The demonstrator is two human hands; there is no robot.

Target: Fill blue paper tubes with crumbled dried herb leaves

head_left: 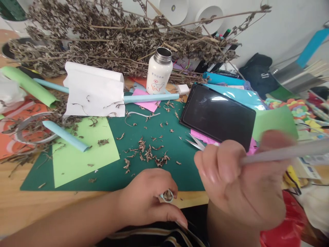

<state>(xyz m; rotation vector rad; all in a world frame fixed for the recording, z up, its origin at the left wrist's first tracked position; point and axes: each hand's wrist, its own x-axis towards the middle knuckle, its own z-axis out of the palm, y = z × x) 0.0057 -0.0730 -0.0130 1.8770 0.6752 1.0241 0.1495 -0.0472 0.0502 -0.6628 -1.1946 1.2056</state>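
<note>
Left hand [147, 197]: fingers wrapped round a light-blue paper tube [162, 197] just off the near edge of the green mat [185, 176]. Mouth faces the camera, leaf bits inside, far end hidden. Right hand [241, 185]: fingers closed on a pale stick [285, 153], held up and apart from the tube. Blurred, can't read its tip.

Looks like a tamping step. My advice: line the stick up with the tube axis before entry, press straight, short light strokes. Side load probably creases the paper. Grip just firm enough to hold the tube round. Tilt the mouth up against spills. Feed small pinches of the loose leaves [149, 154]. Mind the scissors [196, 144] near the right hand, blades apart.
</note>
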